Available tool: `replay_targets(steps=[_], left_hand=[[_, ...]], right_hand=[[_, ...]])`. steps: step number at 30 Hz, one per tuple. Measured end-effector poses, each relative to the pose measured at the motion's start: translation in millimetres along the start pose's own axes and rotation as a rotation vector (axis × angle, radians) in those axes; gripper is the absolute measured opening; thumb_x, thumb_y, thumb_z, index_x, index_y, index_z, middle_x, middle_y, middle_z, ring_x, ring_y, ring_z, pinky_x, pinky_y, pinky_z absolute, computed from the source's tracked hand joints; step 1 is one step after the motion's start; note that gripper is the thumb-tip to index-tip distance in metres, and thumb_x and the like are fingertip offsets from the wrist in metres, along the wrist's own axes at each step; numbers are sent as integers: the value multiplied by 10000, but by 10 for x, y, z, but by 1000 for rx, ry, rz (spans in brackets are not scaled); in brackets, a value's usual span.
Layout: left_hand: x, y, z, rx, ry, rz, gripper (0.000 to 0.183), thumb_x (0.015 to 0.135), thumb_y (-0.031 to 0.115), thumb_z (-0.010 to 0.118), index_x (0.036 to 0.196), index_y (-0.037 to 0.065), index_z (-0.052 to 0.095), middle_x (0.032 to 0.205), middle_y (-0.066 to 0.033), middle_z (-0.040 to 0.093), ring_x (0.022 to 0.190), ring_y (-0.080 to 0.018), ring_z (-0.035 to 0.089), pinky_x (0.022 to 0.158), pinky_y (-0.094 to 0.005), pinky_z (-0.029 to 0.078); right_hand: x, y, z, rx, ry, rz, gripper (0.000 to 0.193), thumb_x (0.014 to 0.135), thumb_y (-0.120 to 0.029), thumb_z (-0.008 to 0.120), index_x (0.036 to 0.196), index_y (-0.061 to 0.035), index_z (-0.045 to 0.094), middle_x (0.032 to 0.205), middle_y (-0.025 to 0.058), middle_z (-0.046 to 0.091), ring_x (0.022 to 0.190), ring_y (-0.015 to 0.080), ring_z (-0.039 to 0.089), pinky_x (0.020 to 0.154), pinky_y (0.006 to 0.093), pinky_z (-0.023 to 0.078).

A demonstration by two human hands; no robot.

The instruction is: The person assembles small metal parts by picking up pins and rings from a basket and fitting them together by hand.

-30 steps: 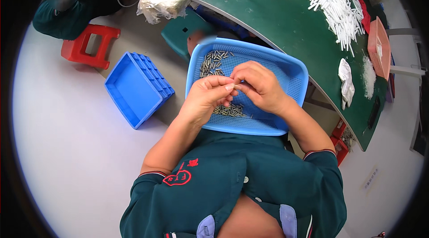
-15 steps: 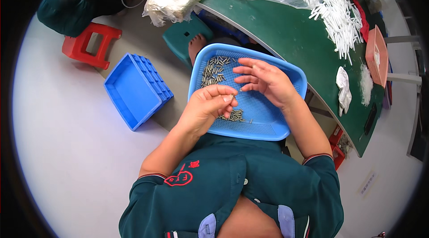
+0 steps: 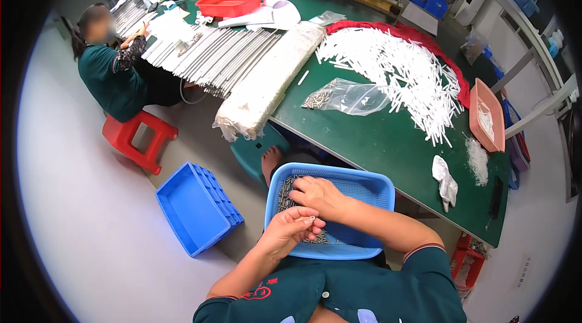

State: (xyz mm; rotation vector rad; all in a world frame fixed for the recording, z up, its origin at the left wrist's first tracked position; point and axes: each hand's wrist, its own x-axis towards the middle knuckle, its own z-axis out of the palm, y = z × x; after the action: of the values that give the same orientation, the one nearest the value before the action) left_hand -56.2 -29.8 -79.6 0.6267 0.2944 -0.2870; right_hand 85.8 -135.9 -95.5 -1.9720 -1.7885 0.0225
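On my lap rests a light-blue perforated plastic basket [image 3: 388,202]. Short metal pins [image 3: 285,199] lie in loose heaps along its left side, and several more near its front. My left hand [image 3: 287,231] is closed above the front heap, thumb and forefinger pinched on a small metal piece [image 3: 313,219] whose shape is mostly covered. My right hand [image 3: 322,197] reaches across the basket with bent fingers, down at the heap on the left. Its thumb and fingertips are hidden, so its grip does not show.
A green table [image 3: 339,135] carries white sticks [image 3: 400,68], a clear bag [image 3: 357,97] with metal pins, a white glove [image 3: 444,182] and a pink basket [image 3: 487,114]. Left are a blue crate [image 3: 194,211] and a person [image 3: 115,74] on a red stool [image 3: 142,138]. A teal stool [image 3: 251,153] stands ahead.
The view has tilted up, showing more of the table and the seated person. My right hand has gone from raised with spread fingers down to the pins at left. The left hand keeps its pinch.
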Motion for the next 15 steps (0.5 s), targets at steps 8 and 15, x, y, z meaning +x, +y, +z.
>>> replay_targets(steps=[8,15], left_hand=[[111,-5,13,31,102,91,199,889,81,575,1072,1,572,964,-136,650,842,-175,629,714,-274,509],[298,-88,59,-14,106,148,221,868,58,585,1073,13,517,927,-154,657,792,-198,639,692,-297,520]], right_hand=[[-266,6,-159,-46,-32,181,98,743,-140,538,800,-61,527,785,112,519,731,292,583,614,407,488],[-425,-114,-174,26,10,321,136,726,-142,566,828,-54,544,789,126,521,733,304,572,610,402,478]])
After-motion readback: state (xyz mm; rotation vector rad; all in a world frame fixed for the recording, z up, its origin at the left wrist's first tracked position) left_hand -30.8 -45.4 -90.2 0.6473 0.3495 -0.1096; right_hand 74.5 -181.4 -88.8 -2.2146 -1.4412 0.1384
